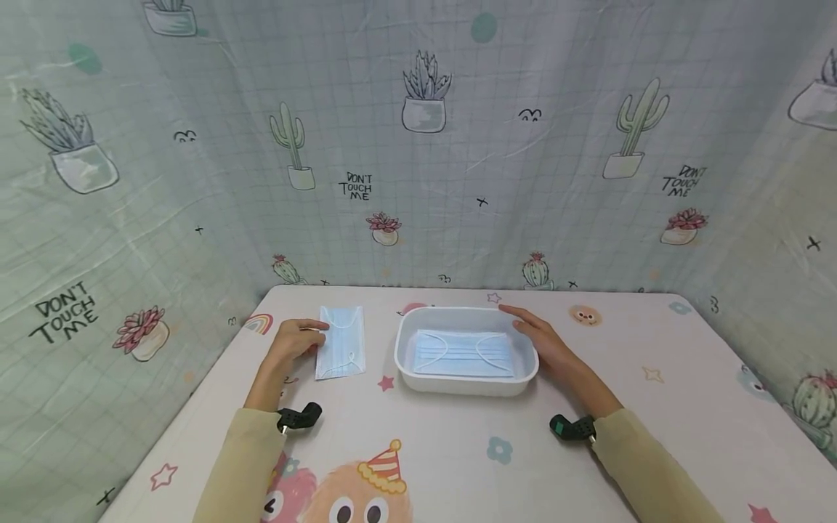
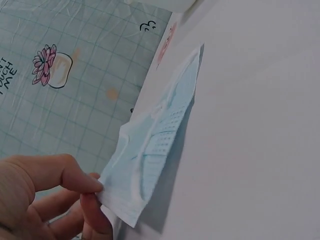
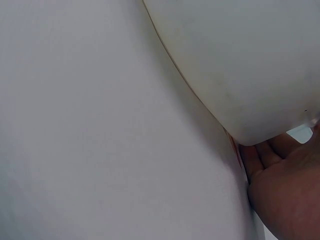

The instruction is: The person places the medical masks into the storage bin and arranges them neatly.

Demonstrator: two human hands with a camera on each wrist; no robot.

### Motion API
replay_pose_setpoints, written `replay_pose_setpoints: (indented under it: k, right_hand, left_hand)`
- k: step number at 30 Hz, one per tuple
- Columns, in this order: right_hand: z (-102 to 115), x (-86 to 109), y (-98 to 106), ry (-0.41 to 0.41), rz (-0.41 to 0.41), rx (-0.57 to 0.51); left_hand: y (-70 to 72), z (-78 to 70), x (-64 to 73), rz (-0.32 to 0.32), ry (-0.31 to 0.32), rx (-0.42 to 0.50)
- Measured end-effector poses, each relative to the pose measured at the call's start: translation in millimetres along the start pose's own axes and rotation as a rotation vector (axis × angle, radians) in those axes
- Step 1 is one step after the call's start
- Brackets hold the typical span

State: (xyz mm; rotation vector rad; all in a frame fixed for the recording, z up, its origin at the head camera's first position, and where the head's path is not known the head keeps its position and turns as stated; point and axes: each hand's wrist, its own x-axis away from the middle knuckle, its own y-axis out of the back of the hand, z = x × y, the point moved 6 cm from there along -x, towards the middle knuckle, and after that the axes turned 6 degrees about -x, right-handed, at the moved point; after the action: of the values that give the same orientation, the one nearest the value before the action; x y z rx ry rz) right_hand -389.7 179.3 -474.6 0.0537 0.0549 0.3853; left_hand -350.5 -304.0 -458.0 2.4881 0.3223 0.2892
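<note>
My left hand (image 1: pixel 299 341) pinches the edge of a light blue face mask (image 1: pixel 343 341) between thumb and fingers. That mask is tilted, its near part raised above the table with a shadow under it in the left wrist view. To its right stands a white plastic basin (image 1: pixel 464 388), where another pleated blue mask (image 1: pixel 463 362) lies flat with its white ear loops on top. My right hand (image 1: pixel 548 344) holds the basin's right end, thumb at the rim. In the right wrist view several fingers (image 3: pixel 267 156) lie against the outside of the basin, partly hidden by it.
The white table (image 1: pixel 451 465) has printed stars, flowers and cartoon faces. A curtain (image 1: pixel 431 167) with cactus prints hangs behind and along both sides. A dark wrist device (image 1: pixel 299 416) sits at the left cuff and another (image 1: pixel 572 428) at the right.
</note>
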Motion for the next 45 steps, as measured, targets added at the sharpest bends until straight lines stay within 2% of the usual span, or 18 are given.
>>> replay_pose_setpoints:
  k: [7, 11, 22, 30, 38, 45]
  right_hand:
    - [-1.6, 1.2, 0.6, -0.007, -0.001, -0.007]
    - [-1.4, 1.3, 0.6, -0.003, 0.002, -0.002]
    - [-0.7, 0.4, 1.1, -0.009, 0.002, 0.025]
    - [-0.3, 1.0, 1.3, -0.010, 0.003, 0.023]
    - [0.0, 0.7, 0.9, -0.008, 0.001, 0.020]
    - [-1.5, -0.1, 0.9, -0.002, 0.004, 0.019]
  left_hand:
    - [0.7, 1.7, -1.8, 0.018, 0.006, -0.029]
    - [1.8, 2.1, -3.0, 0.005, 0.000, -0.039]
    - [-2.9, 2.1, -3.2, -0.001, 0.037, -0.002]
    - [-5.1, -1.1, -4.3, 0.032, -0.030, -0.033]
    - [-7.8, -0.8, -3.8, 0.080, -0.002, -0.002]
    - [-7.3, -2.4, -4.3, 0.091, -0.028, -0.012]
